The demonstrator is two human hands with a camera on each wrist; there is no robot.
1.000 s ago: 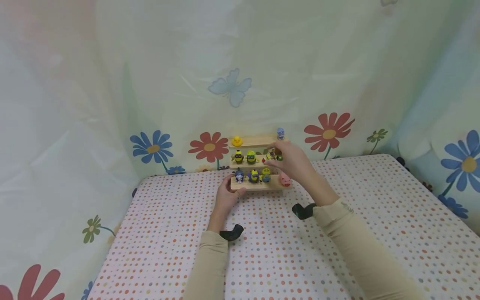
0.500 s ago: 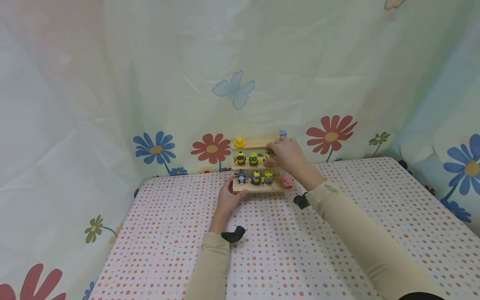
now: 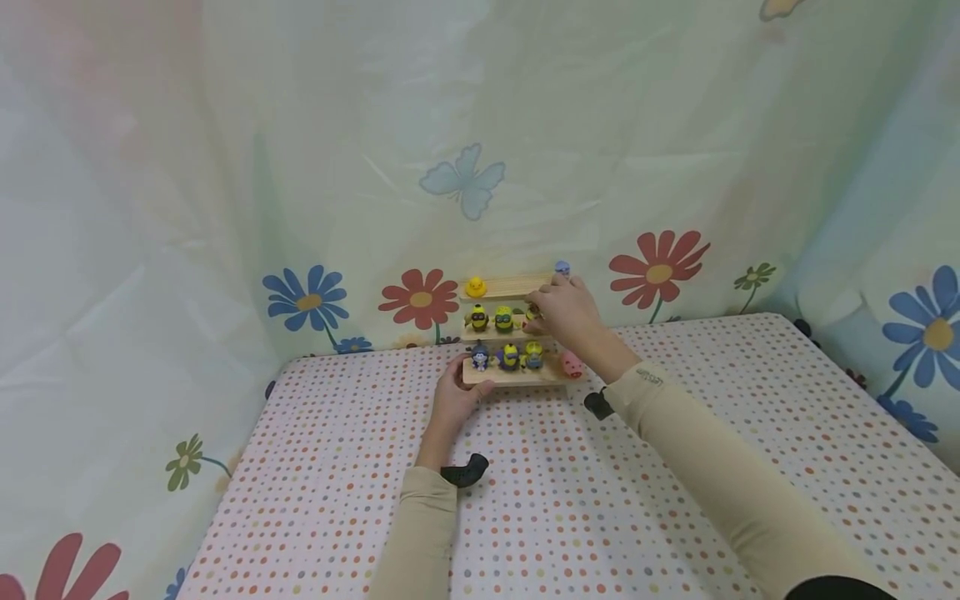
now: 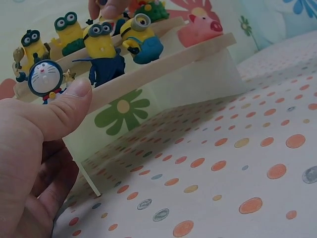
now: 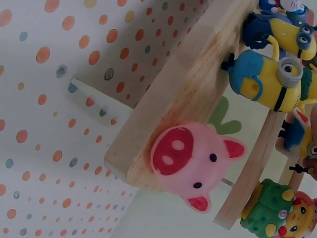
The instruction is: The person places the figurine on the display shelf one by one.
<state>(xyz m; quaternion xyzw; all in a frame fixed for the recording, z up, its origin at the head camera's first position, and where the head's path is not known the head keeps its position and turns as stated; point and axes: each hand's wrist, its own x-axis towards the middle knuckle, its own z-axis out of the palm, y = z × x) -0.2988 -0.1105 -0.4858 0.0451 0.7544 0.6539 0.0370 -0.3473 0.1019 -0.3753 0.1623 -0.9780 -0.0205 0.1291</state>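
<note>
A small wooden three-step shelf [image 3: 517, 375] stands upright, its lowest step's left end pinched by the left hand [image 3: 453, 396]. A yellow-and-green figure [image 5: 277, 214] sits on the middle step under the right hand [image 3: 566, 312] fingertips.

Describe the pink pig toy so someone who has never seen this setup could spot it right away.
Find the small three-tier wooden shelf standing on the dotted tablecloth against the flowered curtain. On its lowest tier, go to the far right end, just below the right hand. The pink pig sits there, the only pink, round-snouted figure beside a row of yellow and blue ones.
</note>
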